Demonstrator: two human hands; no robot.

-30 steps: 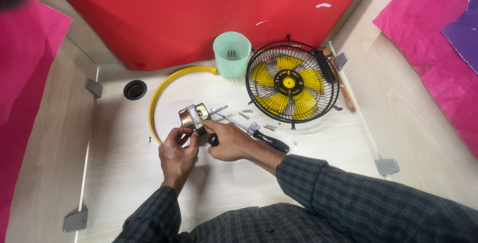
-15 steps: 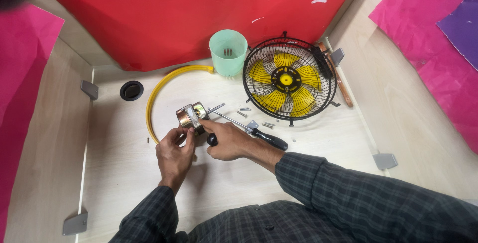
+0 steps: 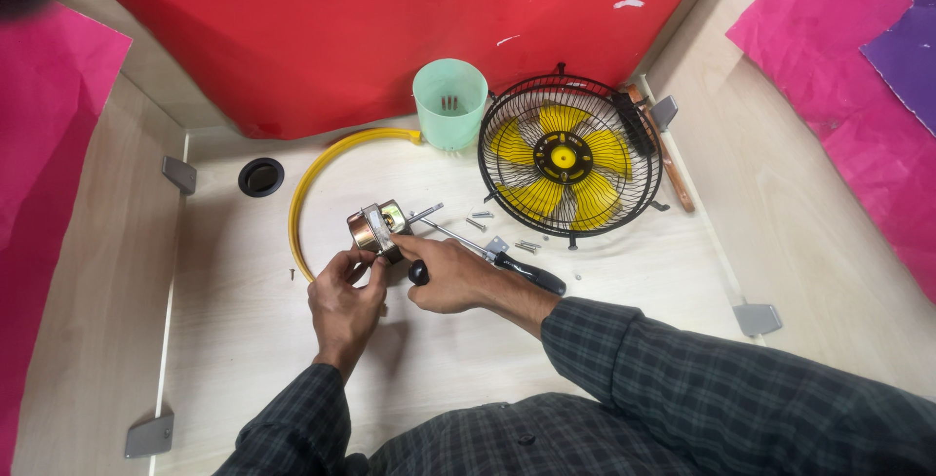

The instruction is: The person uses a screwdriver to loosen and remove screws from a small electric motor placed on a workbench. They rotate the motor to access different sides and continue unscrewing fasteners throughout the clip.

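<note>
A small metal fan motor (image 3: 377, 226) with a protruding shaft rests on the light wooden table (image 3: 244, 339). My left hand (image 3: 346, 300) pinches the motor's near side from below. My right hand (image 3: 450, 271) touches the motor's right side with its fingertips and has a black knob-like piece under the thumb. A black-handled screwdriver (image 3: 517, 266) lies right behind my right hand. Whether that hand grips the knob firmly I cannot tell.
A black wire fan cage with yellow blades (image 3: 568, 154) stands at the back right. Next to it is a pale green cup (image 3: 449, 103) holding screws. A yellow curved ring (image 3: 307, 183), a black round cap (image 3: 260, 177) and several loose screws (image 3: 507, 232) lie around.
Both hands stay on the motor with only slight finger shifts. The view has moved a little.
</note>
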